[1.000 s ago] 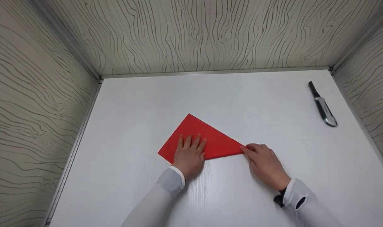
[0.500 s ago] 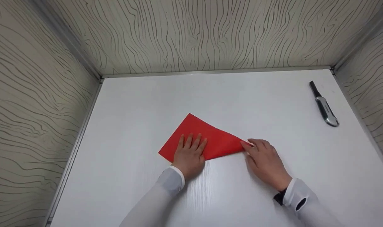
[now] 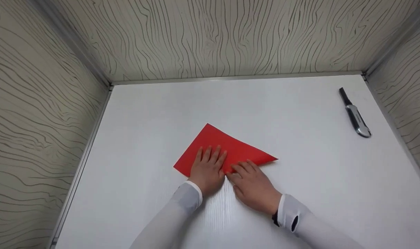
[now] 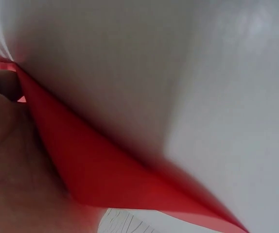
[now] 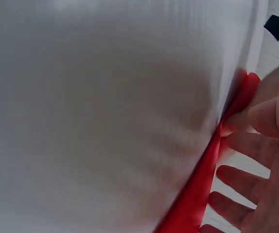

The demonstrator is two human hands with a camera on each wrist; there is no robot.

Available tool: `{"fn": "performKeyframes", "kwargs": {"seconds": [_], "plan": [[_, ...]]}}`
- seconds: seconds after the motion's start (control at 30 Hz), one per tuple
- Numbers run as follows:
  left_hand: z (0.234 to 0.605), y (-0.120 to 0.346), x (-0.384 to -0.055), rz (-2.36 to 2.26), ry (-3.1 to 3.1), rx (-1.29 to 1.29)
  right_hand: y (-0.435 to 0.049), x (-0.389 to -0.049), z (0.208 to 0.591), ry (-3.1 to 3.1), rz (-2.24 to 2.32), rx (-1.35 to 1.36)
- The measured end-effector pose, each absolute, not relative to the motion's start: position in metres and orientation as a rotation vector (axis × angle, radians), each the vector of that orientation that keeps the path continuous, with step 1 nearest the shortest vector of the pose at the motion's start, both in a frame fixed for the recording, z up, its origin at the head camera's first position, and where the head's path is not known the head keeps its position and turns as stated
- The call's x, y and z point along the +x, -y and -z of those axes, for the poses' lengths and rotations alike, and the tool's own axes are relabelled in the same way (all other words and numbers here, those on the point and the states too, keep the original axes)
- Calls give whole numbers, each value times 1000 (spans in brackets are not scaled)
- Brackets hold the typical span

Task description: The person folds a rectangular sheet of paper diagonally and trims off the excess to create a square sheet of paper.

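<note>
A folded sheet of red paper lies on the white table, with one point at the top and another to the right. My left hand rests flat on its left part, fingers spread slightly and pointing away. Close beside the left thumb, my right hand touches the paper's near edge with its fingertips, the fingers fairly straight. The left wrist view shows the near side of the red paper against the left palm. In the right wrist view, several fingertips meet the edge of the paper.
A black and silver handheld tool, shaped like a utility knife, lies at the back right of the white table. Wood-patterned panels stand behind the table and at both sides.
My right hand has let go of the paper's right corner and moved left along the near edge to the left thumb. The left hand stays in place.
</note>
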State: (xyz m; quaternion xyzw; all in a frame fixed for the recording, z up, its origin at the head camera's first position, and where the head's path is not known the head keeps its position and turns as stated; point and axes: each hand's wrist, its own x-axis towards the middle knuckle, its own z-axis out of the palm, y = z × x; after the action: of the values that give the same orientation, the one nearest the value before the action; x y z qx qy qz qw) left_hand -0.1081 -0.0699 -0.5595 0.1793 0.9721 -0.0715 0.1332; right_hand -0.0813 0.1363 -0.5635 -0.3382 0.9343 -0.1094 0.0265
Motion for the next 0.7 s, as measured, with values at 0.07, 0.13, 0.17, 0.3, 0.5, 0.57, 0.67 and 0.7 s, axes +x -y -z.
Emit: {"fn": "performKeyframes", "kwargs": {"seconds": [0.07,0.13,0.17,0.3,0.5,0.57,0.67,0.7], "plan": [[560,69,-109,207,-2819,528,-132,-81,565,-2883,334,-1028],[560,69,-109,210,-2820,532,-131,-81,567,-2881,330,-1005],[561,69,-109,213,-2820,531,-130,-80,567,-2879,324,-996],[561,71,-109,230,-2823,529,-130,-80,570,-2874,289,-1001],[562,72,-109,213,-2827,536,-133,-80,573,-2881,257,-1026],[563,72,-110,199,-2827,536,-137,-81,573,-2897,272,-1047],[564,71,-111,177,-2819,532,-141,-82,573,-2911,293,-1067],[564,71,-112,177,-2821,532,-142,-82,573,-2915,297,-1071]]}}
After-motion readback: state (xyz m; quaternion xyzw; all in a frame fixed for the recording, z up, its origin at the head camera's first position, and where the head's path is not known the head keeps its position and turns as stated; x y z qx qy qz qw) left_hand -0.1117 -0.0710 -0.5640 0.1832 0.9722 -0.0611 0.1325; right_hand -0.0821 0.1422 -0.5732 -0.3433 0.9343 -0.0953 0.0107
